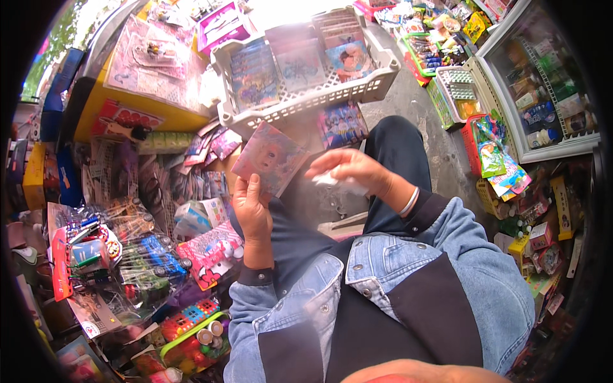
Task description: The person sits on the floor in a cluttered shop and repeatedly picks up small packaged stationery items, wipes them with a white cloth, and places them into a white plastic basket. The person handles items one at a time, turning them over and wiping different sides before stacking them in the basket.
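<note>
My left hand (254, 210) grips a flat pink booklet or packet (269, 154) by its lower edge, thumb on the front. A cartoon face is printed on it. To the right, my right hand (359, 173) has a crumpled white tissue or cloth (352, 185) in its fingers, a little apart from the booklet. Beyond both hands, a white plastic crate (306, 103) holds upright rows of illustrated packets (251, 72) and a blue picture packet (348, 60). Another stack of colourful picture packets (342, 123) lies between the crate and my knee.
Bagged toy vehicles (153, 256) and a pink cartoon packet (210, 251) crowd the left side. A yellow box (91, 110) bears plastic-wrapped goods. Red baskets (471, 143) of snacks stand at right beside a glass-doored cooler (541, 91). Concrete floor (407, 103) shows between them.
</note>
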Demonstrator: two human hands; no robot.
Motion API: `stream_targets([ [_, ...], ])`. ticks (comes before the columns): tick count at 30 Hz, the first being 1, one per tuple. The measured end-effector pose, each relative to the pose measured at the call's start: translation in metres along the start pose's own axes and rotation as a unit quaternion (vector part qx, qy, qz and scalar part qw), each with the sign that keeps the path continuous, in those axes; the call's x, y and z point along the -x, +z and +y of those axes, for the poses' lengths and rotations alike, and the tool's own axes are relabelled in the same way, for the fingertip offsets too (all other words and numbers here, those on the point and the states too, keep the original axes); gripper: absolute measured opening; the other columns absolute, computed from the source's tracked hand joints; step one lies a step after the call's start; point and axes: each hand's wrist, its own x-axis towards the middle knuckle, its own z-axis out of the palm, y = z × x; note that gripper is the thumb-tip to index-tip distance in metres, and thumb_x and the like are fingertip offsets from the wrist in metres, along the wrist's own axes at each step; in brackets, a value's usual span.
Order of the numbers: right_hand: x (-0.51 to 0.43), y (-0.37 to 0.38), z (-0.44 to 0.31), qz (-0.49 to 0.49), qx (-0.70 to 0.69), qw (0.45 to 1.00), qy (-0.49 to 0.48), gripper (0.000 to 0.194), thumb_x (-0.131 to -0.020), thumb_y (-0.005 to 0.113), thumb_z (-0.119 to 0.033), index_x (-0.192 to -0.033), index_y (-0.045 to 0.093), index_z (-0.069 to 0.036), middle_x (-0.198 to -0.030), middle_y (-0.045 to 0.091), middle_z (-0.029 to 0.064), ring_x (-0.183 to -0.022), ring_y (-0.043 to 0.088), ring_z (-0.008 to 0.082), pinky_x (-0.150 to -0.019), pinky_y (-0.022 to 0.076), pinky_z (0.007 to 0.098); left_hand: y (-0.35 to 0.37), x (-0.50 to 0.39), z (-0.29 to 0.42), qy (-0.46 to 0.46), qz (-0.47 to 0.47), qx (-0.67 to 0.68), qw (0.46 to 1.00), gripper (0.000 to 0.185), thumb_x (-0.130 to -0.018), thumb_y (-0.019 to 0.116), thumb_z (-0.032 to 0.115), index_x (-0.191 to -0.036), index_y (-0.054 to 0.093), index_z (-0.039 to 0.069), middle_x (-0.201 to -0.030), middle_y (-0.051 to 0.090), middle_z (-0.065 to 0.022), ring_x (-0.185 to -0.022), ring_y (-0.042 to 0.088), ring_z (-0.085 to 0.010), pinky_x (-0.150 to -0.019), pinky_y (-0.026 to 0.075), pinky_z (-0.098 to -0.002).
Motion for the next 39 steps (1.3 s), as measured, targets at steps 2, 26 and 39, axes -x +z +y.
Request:
stream_targets([
  [2,-0.004,-0.016,-0.028,0.027,-0.052,0.998,0.002,0.039,-0.084,0.06,-0.014,-0.121,0.06,0.001,-0.099,0.067,0.0084,-0.092,0.064,0.0137,-0.083,0.0506,0.0264,0.013,-0.013,0.005,0.002,-0.017,-0.031,0.999,0.026,-0.097,0.054,0.013,-0.121,0.053,0.005,-0.111,0.063,-0.0062,-0.098,0.063,-0.0166,-0.083,0.054,-0.0311],
  [26,-0.084,-0.138,-0.18,0.308,0.421,0.839,-0.155,0.024,-0.093,0.054,-0.018,-0.102,0.063,0.003,-0.085,0.067,0.0065,-0.072,0.065,0.0128,-0.066,0.0497,0.0245,0.13,-0.242,-0.023,0.236,-0.183,-0.822,0.485,0.097,-0.056,0.086,0.028,-0.14,0.04,0.012,-0.136,0.044,-0.0083,-0.131,0.039,-0.0269,-0.107,0.024,-0.0625],
  [39,-0.148,-0.148,-0.157,0.201,0.554,0.808,0.013,0.03,-0.085,0.052,-0.02,-0.101,0.068,0.001,-0.083,0.068,0.0144,-0.075,0.063,0.0214,-0.072,0.0507,0.0355,0.114,-0.214,0.005,0.269,-0.227,-0.666,0.658,0.043,-0.071,0.074,0.017,-0.111,0.059,0.013,-0.106,0.061,-0.0078,-0.101,0.059,-0.0297,-0.088,0.041,-0.0408],
])
